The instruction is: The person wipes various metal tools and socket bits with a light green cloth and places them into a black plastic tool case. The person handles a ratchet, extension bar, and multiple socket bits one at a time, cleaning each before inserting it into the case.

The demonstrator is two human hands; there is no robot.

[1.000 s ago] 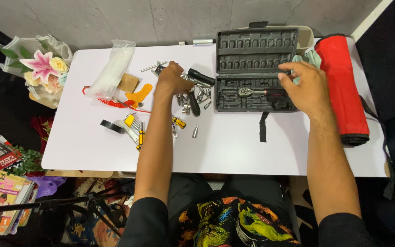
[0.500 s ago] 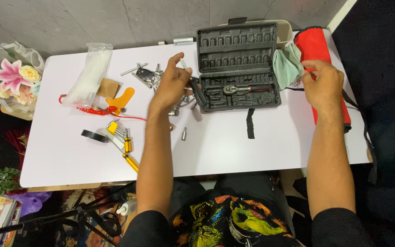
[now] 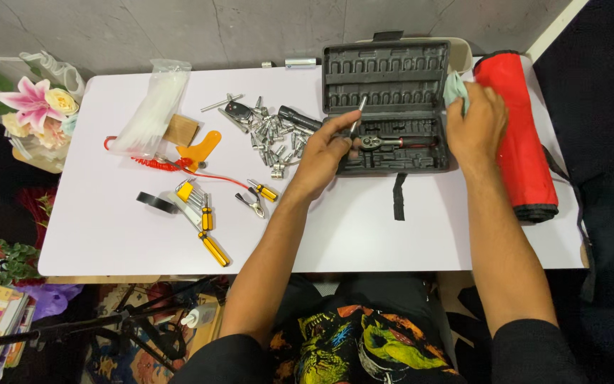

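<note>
Head view: my left hand pinches thin metal bit between thumb and fingertips, over front edge of open black socket case. Ratchet sits in tray just right of it. My right hand closes on pale green cloth, red tool roll beside it. Risk: light pinch, so bit may slip into loose sockets left of my hand.

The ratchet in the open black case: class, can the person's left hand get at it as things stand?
Probably yes. The left hand is at the case's left edge, holding a thin metal piece; the ratchet lies uncovered beside it.
</note>
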